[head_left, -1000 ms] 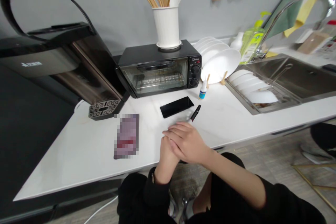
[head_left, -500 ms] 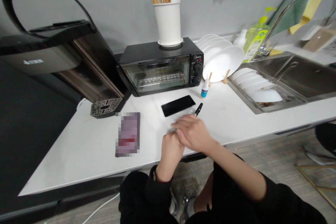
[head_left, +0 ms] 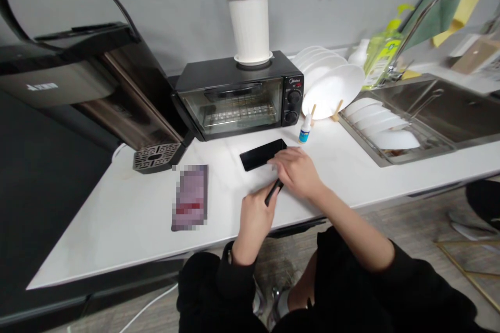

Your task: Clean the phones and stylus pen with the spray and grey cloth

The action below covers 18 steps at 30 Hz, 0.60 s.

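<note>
White counter (head_left: 117, 239) ahead. My left hand (head_left: 253, 213) is narrow, holding a black pen (head_left: 273, 192) at the thumb; pen points to 1 o'clock, under my right hand (head_left: 299, 170), fingers bent, can't tell if gripping. Phone (head_left: 254, 158) at 11 o'clock, just beside right fingertips. Small bottle (head_left: 304, 134), 1 o'clock. Farther: toaster oven (head_left: 234, 109), 11; plates (head_left: 332, 94), 1.
</note>
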Each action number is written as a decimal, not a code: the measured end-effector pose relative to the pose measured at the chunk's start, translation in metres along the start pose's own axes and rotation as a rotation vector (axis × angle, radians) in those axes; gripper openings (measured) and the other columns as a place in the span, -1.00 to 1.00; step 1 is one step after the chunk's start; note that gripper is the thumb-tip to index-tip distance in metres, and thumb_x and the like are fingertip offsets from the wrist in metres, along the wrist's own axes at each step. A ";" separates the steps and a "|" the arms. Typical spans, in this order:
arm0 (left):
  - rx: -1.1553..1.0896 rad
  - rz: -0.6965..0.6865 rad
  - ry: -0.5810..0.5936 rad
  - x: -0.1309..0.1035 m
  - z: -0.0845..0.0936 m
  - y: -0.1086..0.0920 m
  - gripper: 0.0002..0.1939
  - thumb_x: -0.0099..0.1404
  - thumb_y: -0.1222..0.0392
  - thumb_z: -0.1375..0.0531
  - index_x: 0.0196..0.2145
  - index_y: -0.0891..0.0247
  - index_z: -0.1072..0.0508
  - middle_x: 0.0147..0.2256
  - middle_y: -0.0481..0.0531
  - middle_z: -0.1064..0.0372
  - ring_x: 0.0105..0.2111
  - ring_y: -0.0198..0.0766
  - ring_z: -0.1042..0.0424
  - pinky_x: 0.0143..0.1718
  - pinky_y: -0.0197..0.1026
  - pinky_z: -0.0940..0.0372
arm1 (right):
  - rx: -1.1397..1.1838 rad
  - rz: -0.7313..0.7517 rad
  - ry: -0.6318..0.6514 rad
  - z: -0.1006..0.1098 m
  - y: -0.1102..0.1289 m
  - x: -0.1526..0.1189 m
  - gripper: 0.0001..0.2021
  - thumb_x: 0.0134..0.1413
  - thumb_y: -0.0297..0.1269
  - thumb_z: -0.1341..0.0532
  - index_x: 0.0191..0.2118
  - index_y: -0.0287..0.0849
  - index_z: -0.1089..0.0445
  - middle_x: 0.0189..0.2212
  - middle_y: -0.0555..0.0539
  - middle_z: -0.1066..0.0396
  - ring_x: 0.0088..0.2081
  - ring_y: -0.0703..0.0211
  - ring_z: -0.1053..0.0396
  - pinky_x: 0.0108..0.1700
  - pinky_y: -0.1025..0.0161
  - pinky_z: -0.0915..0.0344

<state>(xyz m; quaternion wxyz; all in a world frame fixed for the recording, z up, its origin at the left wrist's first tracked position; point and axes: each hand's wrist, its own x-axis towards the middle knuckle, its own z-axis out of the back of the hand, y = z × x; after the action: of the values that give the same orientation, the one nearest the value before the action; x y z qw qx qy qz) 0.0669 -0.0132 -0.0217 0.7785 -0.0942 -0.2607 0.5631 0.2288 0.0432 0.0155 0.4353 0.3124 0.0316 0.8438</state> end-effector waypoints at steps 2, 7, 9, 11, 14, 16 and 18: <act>-0.067 0.012 0.006 0.001 0.005 -0.002 -0.73 0.54 0.22 -0.12 -0.18 0.23 -0.63 -0.30 0.06 -0.66 -0.36 -0.21 -0.62 -0.31 -0.28 -0.36 | -0.030 -0.071 -0.027 0.004 -0.013 0.008 -0.60 0.39 -0.38 0.02 -0.16 -0.22 -0.61 -0.15 -0.22 -0.65 0.04 -0.14 -0.53 0.31 -0.25 -0.19; -0.073 0.041 0.019 0.003 0.004 -0.002 -0.76 0.43 0.36 -0.16 -0.33 0.30 -0.62 -0.45 0.12 -0.60 -0.45 -0.14 -0.58 -0.38 -0.23 -0.36 | 0.069 0.131 0.043 -0.004 0.033 -0.009 -0.68 0.36 -0.35 -0.07 -0.05 -0.20 -0.59 -0.14 -0.14 -0.65 0.08 -0.03 -0.50 0.38 -0.10 -0.15; -0.070 0.045 0.032 0.002 0.002 -0.001 -0.77 0.41 0.37 -0.17 -0.32 0.31 -0.63 -0.43 0.14 -0.61 -0.43 -0.11 -0.60 -0.36 -0.22 -0.38 | 0.094 0.187 0.059 -0.004 0.038 -0.015 -0.66 0.37 -0.32 -0.06 0.00 -0.23 -0.57 -0.08 -0.18 -0.63 0.06 -0.03 -0.51 0.31 -0.07 -0.25; -0.082 0.032 0.040 0.001 0.002 -0.001 -0.77 0.46 0.32 -0.15 -0.21 0.28 -0.64 -0.33 0.14 -0.65 -0.34 -0.12 -0.63 -0.28 -0.22 -0.41 | 0.061 0.111 0.044 0.000 0.020 -0.011 -0.64 0.37 -0.34 -0.03 -0.01 -0.23 -0.58 -0.05 -0.20 -0.63 0.07 -0.06 -0.51 0.25 -0.09 -0.30; -0.104 -0.004 0.020 0.000 0.005 -0.003 -0.74 0.54 0.23 -0.11 -0.04 0.19 -0.62 -0.19 0.09 -0.67 -0.24 -0.17 -0.66 -0.20 -0.25 -0.42 | -0.018 -0.069 0.000 0.008 -0.012 0.002 -0.62 0.36 -0.40 0.00 -0.04 -0.21 -0.59 -0.04 -0.21 -0.64 0.14 -0.13 -0.49 0.31 -0.23 -0.22; -0.071 0.000 0.013 0.001 0.005 -0.004 -0.74 0.53 0.26 -0.11 -0.09 0.20 -0.63 -0.23 0.08 -0.67 -0.27 -0.18 -0.65 -0.24 -0.26 -0.41 | -0.022 -0.067 -0.001 0.009 -0.008 0.003 -0.63 0.33 -0.42 -0.03 -0.07 -0.18 -0.60 -0.10 -0.17 -0.66 0.16 -0.14 -0.48 0.41 -0.31 -0.06; -0.004 0.029 0.024 0.002 0.002 -0.003 -0.76 0.46 0.35 -0.14 -0.23 0.26 -0.63 -0.33 0.11 -0.65 -0.35 -0.14 -0.63 -0.32 -0.24 -0.40 | 0.026 0.040 0.036 0.004 0.015 -0.005 -0.67 0.29 -0.42 -0.07 -0.09 -0.16 -0.60 -0.18 -0.11 -0.67 0.12 -0.08 -0.51 0.48 -0.28 0.09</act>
<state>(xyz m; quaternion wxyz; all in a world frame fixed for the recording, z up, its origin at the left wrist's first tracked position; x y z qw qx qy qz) 0.0686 -0.0129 -0.0187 0.7731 -0.1063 -0.2514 0.5726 0.2223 0.0291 0.0216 0.4136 0.3036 0.0441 0.8572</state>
